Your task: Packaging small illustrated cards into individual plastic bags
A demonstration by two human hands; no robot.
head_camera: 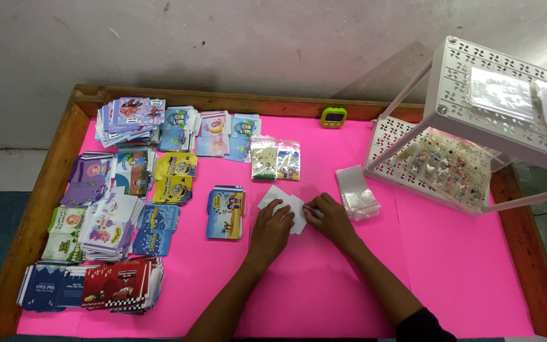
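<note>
My left hand (270,229) lies flat on the pink table (324,278), its fingers pressing on a few white cards (280,196). Beside it my right hand (332,218) is closed on a small clear packet (311,210) at the cards' right edge. A blue and yellow card stack (226,212) lies just left of my left hand. Two filled clear packets (275,159) rest behind the white cards.
Many stacks of colourful cartoon cards (121,190) cover the table's left side. A pile of clear sleeves (357,192) lies right of my hands. A white perforated rack (476,120) with small items stands at the right. A small green timer (333,116) sits by the wooden back edge.
</note>
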